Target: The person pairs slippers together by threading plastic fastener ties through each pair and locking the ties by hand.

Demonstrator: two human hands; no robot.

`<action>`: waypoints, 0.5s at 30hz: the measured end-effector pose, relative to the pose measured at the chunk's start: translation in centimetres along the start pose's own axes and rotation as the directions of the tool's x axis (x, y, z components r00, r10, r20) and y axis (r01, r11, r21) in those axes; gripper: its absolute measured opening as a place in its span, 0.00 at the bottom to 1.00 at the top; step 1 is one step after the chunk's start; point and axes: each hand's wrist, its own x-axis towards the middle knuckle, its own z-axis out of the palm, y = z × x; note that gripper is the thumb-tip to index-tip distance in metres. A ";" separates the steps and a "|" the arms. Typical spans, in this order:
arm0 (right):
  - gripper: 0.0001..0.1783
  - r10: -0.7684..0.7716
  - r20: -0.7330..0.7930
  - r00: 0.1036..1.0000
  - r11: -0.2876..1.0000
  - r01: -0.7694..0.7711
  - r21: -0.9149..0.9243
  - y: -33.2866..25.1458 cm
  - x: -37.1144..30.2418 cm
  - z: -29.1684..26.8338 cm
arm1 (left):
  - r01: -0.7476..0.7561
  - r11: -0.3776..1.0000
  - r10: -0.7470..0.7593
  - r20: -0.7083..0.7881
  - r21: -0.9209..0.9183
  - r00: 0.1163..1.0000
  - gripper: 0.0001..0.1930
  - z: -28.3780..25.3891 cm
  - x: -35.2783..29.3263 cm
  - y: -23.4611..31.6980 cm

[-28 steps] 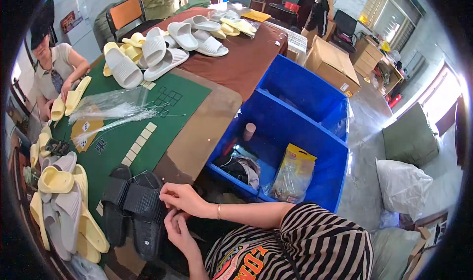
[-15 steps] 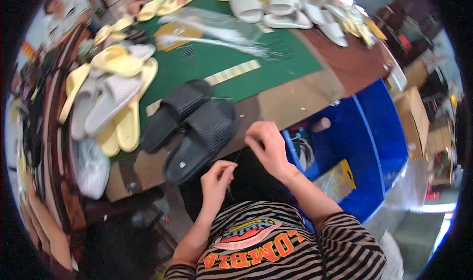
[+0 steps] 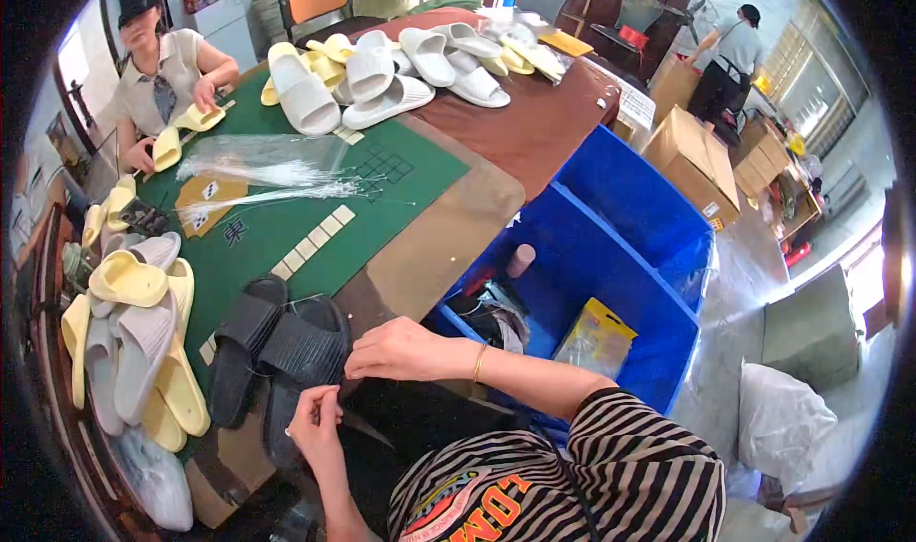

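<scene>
A pair of black ribbed slide slippers [image 3: 307, 343] lies side by side at the near edge of the table, a thin pale strand showing at the straps. Just right of the pair, my right hand [image 3: 396, 349] is closed, fingertips pinched by the slipper's edge. Below it, my left hand [image 3: 318, 426] also pinches, in front of the nearer slipper's sole and hiding part of it. Whatever sits between the fingertips is too small to make out. Farther up the table, a bundle of thin white plastic ties [image 3: 277, 197] lies by a clear bag [image 3: 258, 153].
Yellow and grey slippers [image 3: 143, 337] are heaped at the left; another heap [image 3: 386, 74] lies at the back. A co-worker [image 3: 162, 84] handles yellow slippers across the green mat [image 3: 401, 175]. A blue bin [image 3: 611, 256] stands right of the table, cartons [image 3: 692, 165] beyond.
The view has swung to the right, so the slippers appear farther left. My hands have come closer together, the right one now beside the black slippers.
</scene>
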 end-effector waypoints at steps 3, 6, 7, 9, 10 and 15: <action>0.12 -0.048 0.001 0.999 0.995 0.048 0.083 0.8 0.1 -1.3 | -0.016 0.999 0.015 0.017 0.043 1.000 0.04 0.1 0.8 0.4; 0.18 0.011 0.044 0.999 0.993 -0.006 -0.118 0.0 0.6 -3.8 | 0.045 0.995 -0.040 -0.063 0.083 0.997 0.04 0.1 1.3 0.5; 0.18 -0.025 -0.042 0.999 0.986 0.017 -0.168 0.0 0.8 -3.4 | 0.048 0.991 -0.037 -0.093 0.124 0.995 0.05 0.2 1.2 0.9; 0.13 -0.012 -0.018 1.000 0.956 0.006 -0.294 -1.2 1.4 -3.3 | 0.048 0.985 -0.039 -0.055 0.165 0.998 0.06 0.6 1.2 1.2; 0.10 -0.031 -0.007 0.999 0.952 0.028 -0.304 -1.6 1.7 -2.9 | 0.031 0.991 -0.025 -0.045 0.133 0.999 0.05 0.8 0.9 1.1; 0.04 0.055 -0.099 0.994 0.994 -0.064 -0.094 0.8 3.0 -2.5 | 0.003 1.000 0.001 -0.139 0.025 0.990 0.06 -0.4 0.6 0.4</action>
